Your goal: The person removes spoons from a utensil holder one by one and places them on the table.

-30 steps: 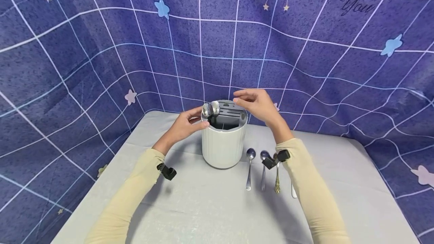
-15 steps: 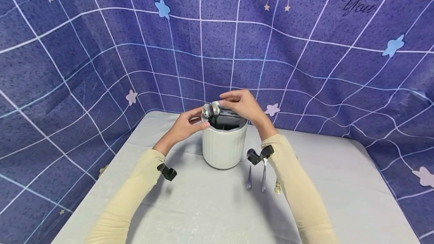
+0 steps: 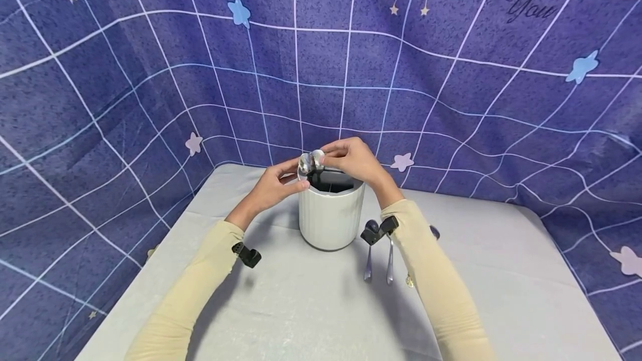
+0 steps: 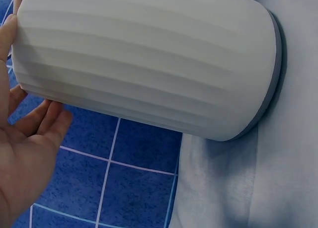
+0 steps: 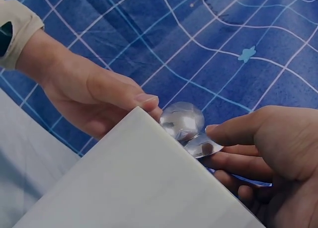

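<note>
A white ribbed utensil holder (image 3: 331,219) with a dark divided inside stands upright on the table. My left hand (image 3: 271,187) holds it at the left of the rim, thumb on the near edge; in the left wrist view the fingers (image 4: 54,121) lie along its side. Two shiny spoons stick out of the holder, bowls up. The left spoon (image 3: 305,164) leans by my left hand. My right hand (image 3: 353,161) pinches the bowl of the other spoon (image 5: 202,146) between thumb and fingers. Both spoons' handles are hidden inside the holder.
To the holder's right lie several more spoons, partly covered by my right forearm: one spoon (image 3: 368,269), another silver handle (image 3: 390,269), a gold ornate handle (image 3: 409,281) and a dark spoon bowl (image 3: 434,232). A patterned blue curtain (image 3: 321,60) hangs behind the grey-white table (image 3: 291,305).
My right hand has moved left and slightly down, from above the holder's right side to the right-hand spoon bowl, which it now pinches. The left hand has stayed on the rim.
</note>
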`<state>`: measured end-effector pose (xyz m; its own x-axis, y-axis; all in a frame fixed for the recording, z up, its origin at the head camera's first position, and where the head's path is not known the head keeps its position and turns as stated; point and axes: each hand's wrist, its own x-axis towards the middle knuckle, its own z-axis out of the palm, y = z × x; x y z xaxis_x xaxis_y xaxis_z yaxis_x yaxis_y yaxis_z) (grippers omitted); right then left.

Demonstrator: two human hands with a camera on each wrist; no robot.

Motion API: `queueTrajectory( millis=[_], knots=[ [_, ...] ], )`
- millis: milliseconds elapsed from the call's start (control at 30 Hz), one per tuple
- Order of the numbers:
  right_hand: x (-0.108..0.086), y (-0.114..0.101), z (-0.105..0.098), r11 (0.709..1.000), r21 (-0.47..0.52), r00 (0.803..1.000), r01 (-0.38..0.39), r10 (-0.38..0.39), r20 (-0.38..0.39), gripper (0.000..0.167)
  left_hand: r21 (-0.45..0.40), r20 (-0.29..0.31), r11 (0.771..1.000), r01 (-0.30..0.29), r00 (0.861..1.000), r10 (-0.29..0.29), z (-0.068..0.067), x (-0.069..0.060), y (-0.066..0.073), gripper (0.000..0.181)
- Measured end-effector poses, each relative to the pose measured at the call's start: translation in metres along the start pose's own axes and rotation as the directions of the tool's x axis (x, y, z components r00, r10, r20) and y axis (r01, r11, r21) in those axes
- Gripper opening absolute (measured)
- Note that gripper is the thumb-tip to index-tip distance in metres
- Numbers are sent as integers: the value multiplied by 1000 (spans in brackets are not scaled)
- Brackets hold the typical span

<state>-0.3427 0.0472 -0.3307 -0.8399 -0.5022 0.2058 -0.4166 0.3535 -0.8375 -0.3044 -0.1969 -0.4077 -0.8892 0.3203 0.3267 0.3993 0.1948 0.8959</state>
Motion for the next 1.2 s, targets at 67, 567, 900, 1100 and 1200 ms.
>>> queueTrajectory(
  millis=[67, 567, 900, 1100, 1200],
  knots=[
    [0, 0, 1, 1000, -5, 1000, 8, -8, 10, 26, -1, -1, 1000, -6, 1000, 6, 0, 0, 0, 64],
    [-1, -2, 0, 999, -34, 1000, 3, -3, 15, 20, -5, -10, 1000, -10, 1000, 10, 2, 1, 0, 63],
    [-2, -3, 0, 999, -25, 1000, 22, -22, 13, 17, -3, -18, 1000, 2, 1000, -2, 1, 1, 1, 63],
    [-2, -2, 0, 999, 20, 1000, 28, -28, 6, 17, 5, -21, 1000, -3, 1000, 3, 1, 1, 0, 63],
    [-2, -2, -1, 999, 47, 1000, 23, -23, 6, 17, 4, -21, 1000, -4, 1000, 4, 1, 1, 0, 64]
  ],
)
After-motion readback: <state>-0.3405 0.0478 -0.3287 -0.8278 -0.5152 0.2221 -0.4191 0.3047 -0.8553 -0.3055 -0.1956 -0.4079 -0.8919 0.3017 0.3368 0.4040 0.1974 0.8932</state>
